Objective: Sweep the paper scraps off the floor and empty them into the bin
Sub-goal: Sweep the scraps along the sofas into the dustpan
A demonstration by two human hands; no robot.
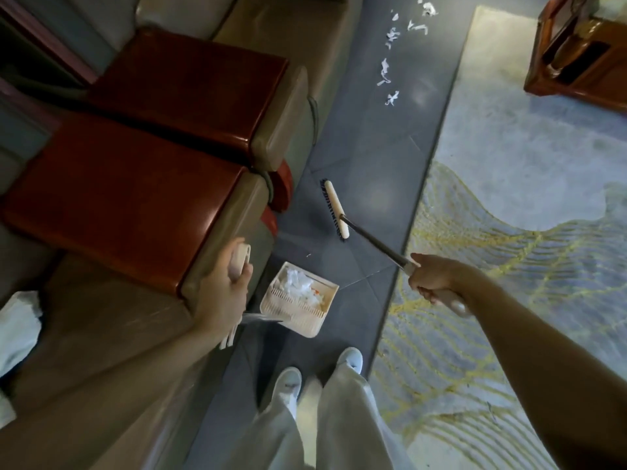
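My right hand (431, 279) grips the handle of a broom whose cream head with dark bristles (336, 209) is over the grey tiled floor, ahead of me. My left hand (226, 283) holds the cream handle of a long-handled dustpan (323, 322). The pan hangs or rests low beside my feet and holds several white paper scraps (298, 285). More white paper scraps (390, 74) lie scattered on the tiles far ahead, near the top of the view. One tiny scrap (308, 255) lies between the broom head and the pan. No bin is in view.
A sofa with red-brown wooden armrests (142, 195) runs along the left of the tiled strip. A blue and gold patterned rug (515, 205) covers the floor on the right. A wooden table (580, 52) stands at the top right. My feet in pale shoes (288, 381) are on the tiles.
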